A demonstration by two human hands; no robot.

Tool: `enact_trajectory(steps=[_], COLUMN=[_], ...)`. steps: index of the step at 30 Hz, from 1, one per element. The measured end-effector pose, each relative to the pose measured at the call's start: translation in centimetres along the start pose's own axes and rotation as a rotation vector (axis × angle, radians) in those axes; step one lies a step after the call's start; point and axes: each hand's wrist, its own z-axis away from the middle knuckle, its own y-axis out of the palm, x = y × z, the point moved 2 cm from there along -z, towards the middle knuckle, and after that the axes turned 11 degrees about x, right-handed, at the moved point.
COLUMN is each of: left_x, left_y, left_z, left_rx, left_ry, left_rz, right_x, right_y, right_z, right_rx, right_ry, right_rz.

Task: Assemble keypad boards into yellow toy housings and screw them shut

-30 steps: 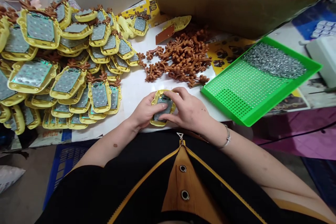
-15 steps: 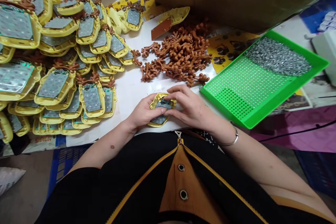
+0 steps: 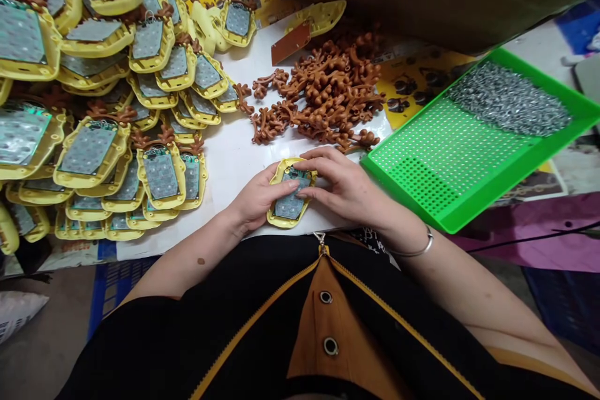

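Yellow plastic shell with a grey-covered green circuit board (image 3: 288, 206) is over the near edge of the white-topped bench (image 3: 229, 165), held in the left hand (image 3: 260, 200), whose thumb lies across the grey face. Fingers of the right hand (image 3: 344, 184) curl, narrowly spaced, at the shell's right side; whether they pinch anything I cannot tell. Beyond lie knobbly reddish-brown pieces (image 3: 323, 90), heaped beside a green perforated plastic tray (image 3: 415, 144) of small silvery metal parts (image 3: 510, 100).
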Motion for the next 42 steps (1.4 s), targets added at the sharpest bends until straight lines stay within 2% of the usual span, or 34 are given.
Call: enact_trajectory(steps=[8, 15, 33, 42], left_x=[-0.2, -0.4, -0.8, -0.4], left_y=[0.3, 0.1, 0.1, -0.1], left_z=[0.2, -0.3, -1.0, -1.2], left_rx=[-0.005, -0.028, 0.052, 0.021], left_ry=[0.008, -0.026, -0.028, -0.008], left_rz=[-0.018, -0.064, -0.087, -0.106], right_x=[0.7, 0.2, -0.5, -0.7], right_y=[0.1, 0.4, 0.9, 0.8], right_z=[0.0, -0.2, -0.3, -0.4], right_rx=[0.021, 0.008, -0.046, -0.028], right_ry=[0.065, 0.121, 0.142, 0.140], right_rz=[-0.004, -0.003, 0.020, 0.036])
